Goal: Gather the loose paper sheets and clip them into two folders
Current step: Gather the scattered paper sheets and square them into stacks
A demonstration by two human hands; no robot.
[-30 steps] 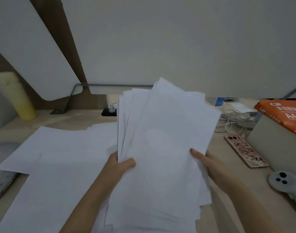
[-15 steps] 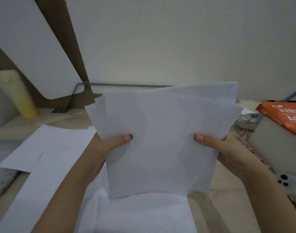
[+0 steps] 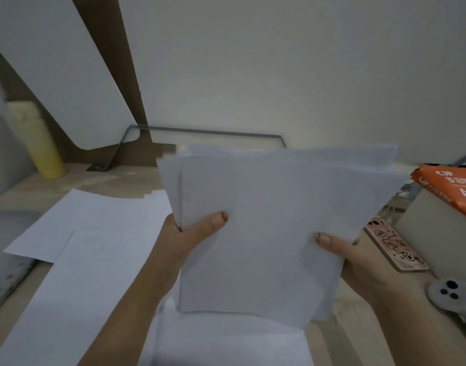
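Note:
A stack of white paper sheets [image 3: 266, 228] is held up in front of me, turned landscape, its edges uneven. My left hand [image 3: 192, 236] grips its left edge with the thumb on the front. At the stack's lower right, my right hand [image 3: 358, 262] holds it, thumb on the front. More loose white sheets [image 3: 89, 249] lie flat on the wooden desk [image 3: 99, 180] to the left and below the stack. No folder shows in this view.
A yellow bottle [image 3: 39, 143] stands at the back left. At the right are an orange A4 paper ream [image 3: 448, 186], a pink phone [image 3: 395, 247] and a white controller [image 3: 451, 294]. A white panel on a metal bracket [image 3: 113, 159] leans behind.
The stack went from fanned and upright in my left hand to landscape with both hands gripping its sides. In the last half second it shifted slightly right.

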